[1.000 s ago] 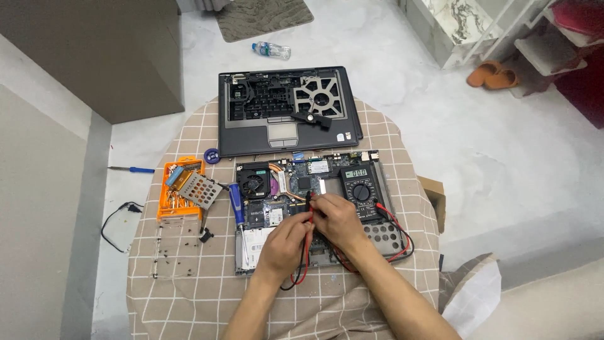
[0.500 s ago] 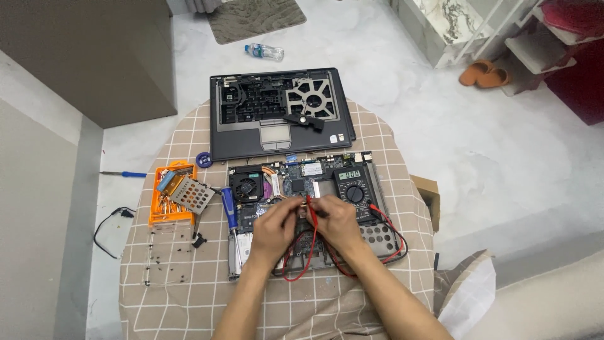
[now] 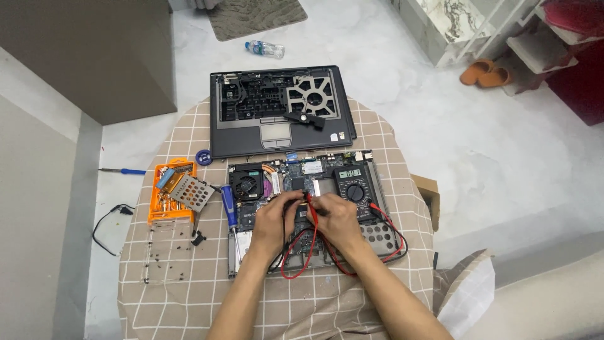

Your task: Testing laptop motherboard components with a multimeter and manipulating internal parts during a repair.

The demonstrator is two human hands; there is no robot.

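An opened laptop base with its bare motherboard [image 3: 296, 182] lies on a round table with a checked cloth [image 3: 189, 277]. My left hand [image 3: 275, 220] holds a black probe and my right hand [image 3: 336, 217] holds a red probe [image 3: 309, 205]; both tips touch the board near its middle. Red and black leads [image 3: 296, 267] loop toward me and run to a dark multimeter [image 3: 353, 187] resting on the right side of the laptop base. A round black fan [image 3: 246, 185] sits at the board's left.
The removed laptop top cover [image 3: 277, 110] lies at the table's far side. An orange screwdriver-bit case [image 3: 168, 192], a blue-handled screwdriver [image 3: 230, 206] and a clear lid with screws [image 3: 165, 252] lie at left. A water bottle [image 3: 264, 48] and a blue screwdriver [image 3: 123, 170] are on the floor.
My hands moved slightly up the board and closer together, bringing the probe tips to the middle. The view shifted a little.
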